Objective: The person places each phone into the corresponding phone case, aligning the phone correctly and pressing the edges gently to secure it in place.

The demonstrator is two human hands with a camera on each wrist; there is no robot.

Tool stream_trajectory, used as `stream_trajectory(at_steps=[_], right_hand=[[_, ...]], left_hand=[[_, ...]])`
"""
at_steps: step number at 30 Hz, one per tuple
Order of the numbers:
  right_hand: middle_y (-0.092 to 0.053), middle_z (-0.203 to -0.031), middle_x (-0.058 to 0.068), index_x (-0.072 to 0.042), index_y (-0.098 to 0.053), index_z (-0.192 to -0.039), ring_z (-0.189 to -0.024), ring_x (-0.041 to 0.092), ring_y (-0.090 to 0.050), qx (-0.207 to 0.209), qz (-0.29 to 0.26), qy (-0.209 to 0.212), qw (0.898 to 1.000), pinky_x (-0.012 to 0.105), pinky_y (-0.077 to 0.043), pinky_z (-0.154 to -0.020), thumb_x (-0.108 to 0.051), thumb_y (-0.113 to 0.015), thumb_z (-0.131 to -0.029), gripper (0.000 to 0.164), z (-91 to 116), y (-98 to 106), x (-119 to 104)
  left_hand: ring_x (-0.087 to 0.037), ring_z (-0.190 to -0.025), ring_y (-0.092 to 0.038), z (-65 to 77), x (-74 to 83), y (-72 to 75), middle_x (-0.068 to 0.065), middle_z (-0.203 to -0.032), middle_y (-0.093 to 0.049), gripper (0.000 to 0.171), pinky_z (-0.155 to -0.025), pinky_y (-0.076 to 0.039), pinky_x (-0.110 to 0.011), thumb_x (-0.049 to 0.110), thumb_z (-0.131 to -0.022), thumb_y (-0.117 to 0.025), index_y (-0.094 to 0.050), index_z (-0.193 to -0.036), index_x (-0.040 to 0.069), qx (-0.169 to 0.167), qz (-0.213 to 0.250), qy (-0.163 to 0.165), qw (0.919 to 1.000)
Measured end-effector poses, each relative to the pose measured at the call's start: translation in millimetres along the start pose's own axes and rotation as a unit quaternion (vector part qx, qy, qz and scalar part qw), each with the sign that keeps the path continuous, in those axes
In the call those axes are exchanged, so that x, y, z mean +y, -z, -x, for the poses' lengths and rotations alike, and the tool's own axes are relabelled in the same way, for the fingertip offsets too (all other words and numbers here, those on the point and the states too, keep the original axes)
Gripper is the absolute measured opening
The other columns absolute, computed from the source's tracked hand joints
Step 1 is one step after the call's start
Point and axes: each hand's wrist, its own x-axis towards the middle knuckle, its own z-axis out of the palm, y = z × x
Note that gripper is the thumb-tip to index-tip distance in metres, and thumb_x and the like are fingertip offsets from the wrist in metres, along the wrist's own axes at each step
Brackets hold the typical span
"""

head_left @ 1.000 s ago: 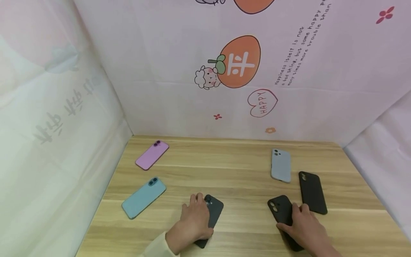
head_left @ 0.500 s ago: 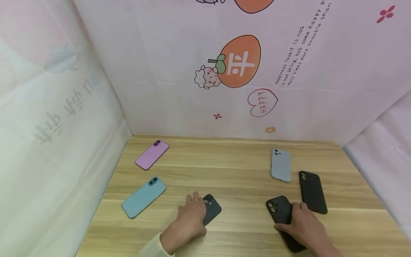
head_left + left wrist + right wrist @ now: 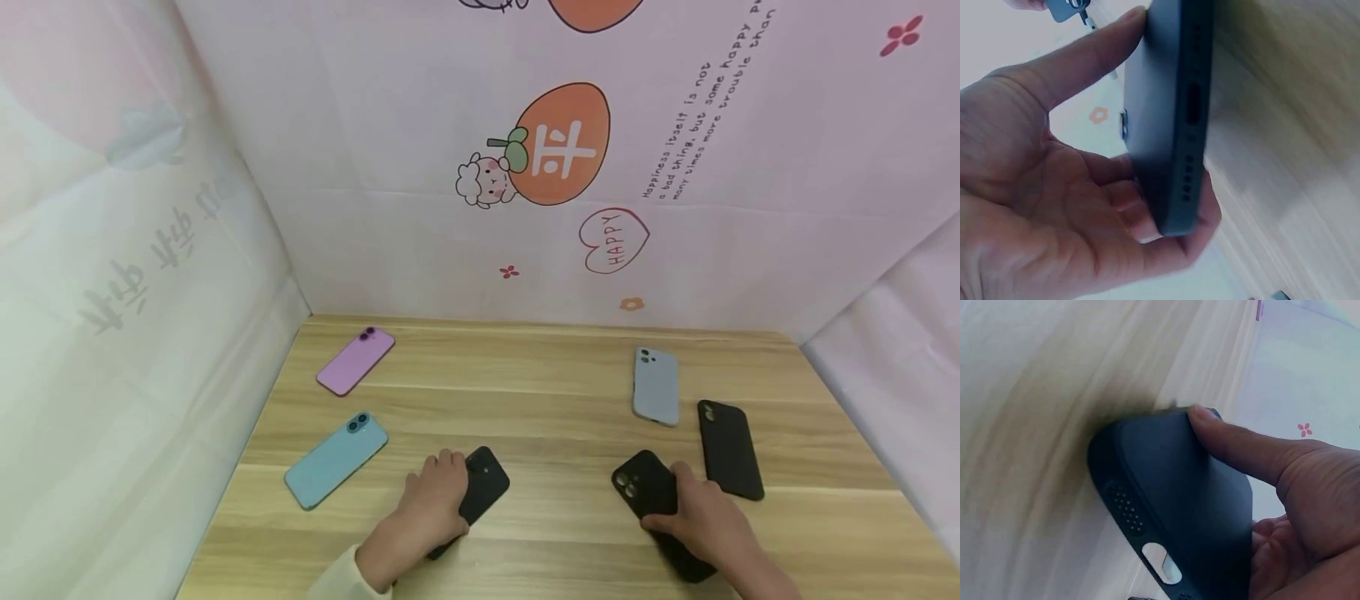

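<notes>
Phone with a dark back (image 3: 486, 493) is at the near side of the wooden table (image 3: 555, 542), left of the middle. The left hand (image 3: 427, 504) pinches it by its long edges, thumb on one side and fingers on the other; whether it touches the wood, I cannot tell. To the right, also near, the right hand (image 3: 705, 512) holds a black phone case (image 3: 648, 483), the thumb on its left edge and fingers around the right one. Light passes through the case's port hole.

A little farther, a light blue phone (image 3: 337, 462) lies at left, and a second black case (image 3: 731, 450) lies just beside the right hand. Beyond them are a grey-blue case (image 3: 656, 387) on the right and a pink phone (image 3: 356, 362) at far left. Behind stands a white cloth (image 3: 375, 208) with an orange fruit print (image 3: 566, 179).
</notes>
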Motion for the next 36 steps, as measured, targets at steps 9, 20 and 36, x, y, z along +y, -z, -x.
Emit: stream_trajectory(at_steps=[9, 20, 36], right_hand=[[-0.075, -0.101, 0.023, 0.017, -0.066, -0.119, -0.086, 0.034, -0.074, 0.014, -0.012, 0.055, 0.998, 0.050, -0.061, -0.073, -0.026, -0.085, -0.091, 0.055, -3.2, 4.2, -6.7], [-0.061, -0.067, -0.002, -0.004, -0.073, -0.092, -0.058, 0.012, -0.055, 0.020, -0.076, 0.097, 0.992, 0.027, -0.046, -0.054, -0.016, -0.074, -0.099, 0.013, -2.4, 21.5, -19.4], [-0.065, -0.069, -0.004, 0.000, -0.073, -0.118, -0.061, 0.007, -0.061, 0.014, -0.226, 0.112, 0.968, 0.023, -0.051, -0.057, -0.023, -0.077, -0.099, 0.031, -0.7, 48.1, -55.7]], left_hand=[[-0.022, -0.080, -0.063, 2.0, -13.0, 1.1, -0.014, -0.100, -0.067, 0.054, -0.065, -0.056, -0.040, 0.004, -0.079, -0.092, -0.055, -0.118, 0.002, -0.006, 0.075, -0.047, 0.9960], [-0.032, -0.086, -0.069, 7.0, -24.9, 13.2, -0.024, -0.101, -0.072, 0.039, -0.068, -0.060, -0.045, -0.002, -0.096, -0.072, -0.053, -0.131, 0.000, 0.022, 0.170, -0.061, 0.9833], [-0.044, -0.136, -0.057, 5.0, -39.3, 26.3, -0.027, -0.153, -0.052, 0.051, -0.108, -0.051, -0.059, 0.003, -0.111, -0.051, -0.034, -0.159, 0.004, 0.037, 0.535, -0.018, 0.8436]])
